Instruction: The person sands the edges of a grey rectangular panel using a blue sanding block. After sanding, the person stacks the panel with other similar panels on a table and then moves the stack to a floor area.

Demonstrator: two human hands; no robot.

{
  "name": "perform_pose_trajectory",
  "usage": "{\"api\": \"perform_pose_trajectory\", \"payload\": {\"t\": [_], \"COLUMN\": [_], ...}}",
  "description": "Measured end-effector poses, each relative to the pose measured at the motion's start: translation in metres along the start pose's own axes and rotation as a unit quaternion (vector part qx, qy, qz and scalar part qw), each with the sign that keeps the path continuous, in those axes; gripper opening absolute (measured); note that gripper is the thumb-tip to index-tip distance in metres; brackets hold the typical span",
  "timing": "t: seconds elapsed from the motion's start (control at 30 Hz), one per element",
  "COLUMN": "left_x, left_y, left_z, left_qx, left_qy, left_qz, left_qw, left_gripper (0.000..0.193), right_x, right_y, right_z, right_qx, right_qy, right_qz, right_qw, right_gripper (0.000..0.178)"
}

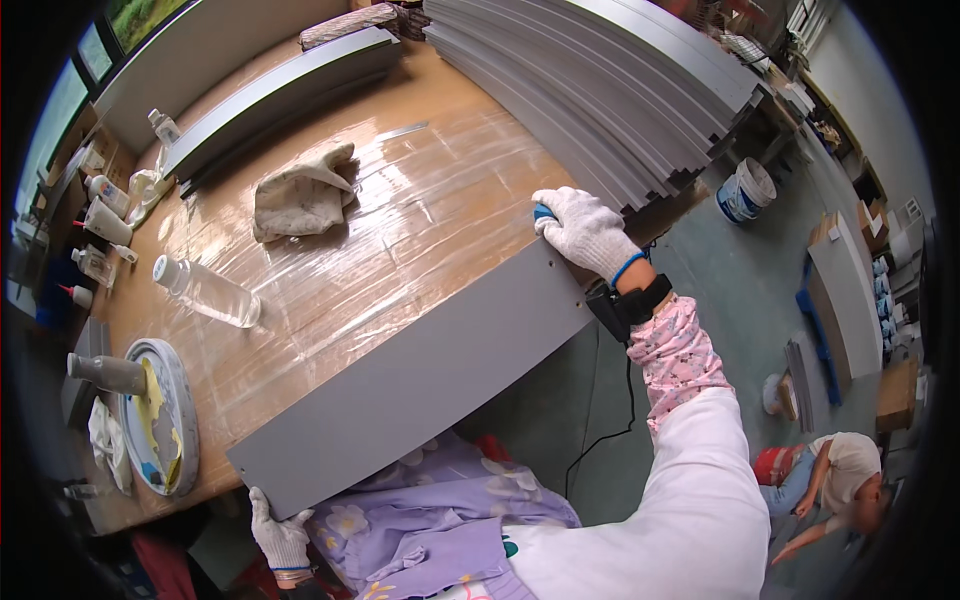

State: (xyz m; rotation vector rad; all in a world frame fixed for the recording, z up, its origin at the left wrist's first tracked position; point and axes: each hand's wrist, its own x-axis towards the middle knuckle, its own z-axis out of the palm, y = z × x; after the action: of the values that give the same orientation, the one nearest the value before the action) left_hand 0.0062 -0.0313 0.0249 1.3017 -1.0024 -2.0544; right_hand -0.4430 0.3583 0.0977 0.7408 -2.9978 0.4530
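A long flat grey panel with small holes near its ends lies slantwise along the near edge of the table. My left hand, in a white knit glove, grips the panel's near left corner, with the corner between thumb and fingers. At the panel's right end is my right hand, gloved too and closed round a small blue object. Most of that object is hidden by the fingers, so its kind does not show. A dark band with a box-like device sits on my right wrist.
On the film-covered table are a crumpled cloth, a clear bottle and a round lid bearing yellow scraps. Grey profiles are stacked at the back right. A bucket stands on the floor; a person bends at lower right.
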Motion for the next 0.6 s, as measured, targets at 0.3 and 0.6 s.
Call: {"api": "perform_pose_trajectory", "payload": {"t": [0.3,0.6], "left_x": [0.002,0.001], "left_y": [0.000,0.002], "left_z": [0.001,0.003], "left_qx": [0.003,0.024], "left_qy": [0.012,0.015], "left_qz": [-0.002,0.013], "left_qw": [1.000,1.000], "left_gripper": [0.030,0.030], "right_x": [-0.042,-0.030], "right_y": [0.030,0.028], "right_z": [0.023,0.030], "right_qx": [0.170,0.261], "right_qy": [0.075,0.100], "right_qz": [-0.001,0.040], "right_qw": [0.983,0.959], "right_gripper": [0.043,0.041]}}
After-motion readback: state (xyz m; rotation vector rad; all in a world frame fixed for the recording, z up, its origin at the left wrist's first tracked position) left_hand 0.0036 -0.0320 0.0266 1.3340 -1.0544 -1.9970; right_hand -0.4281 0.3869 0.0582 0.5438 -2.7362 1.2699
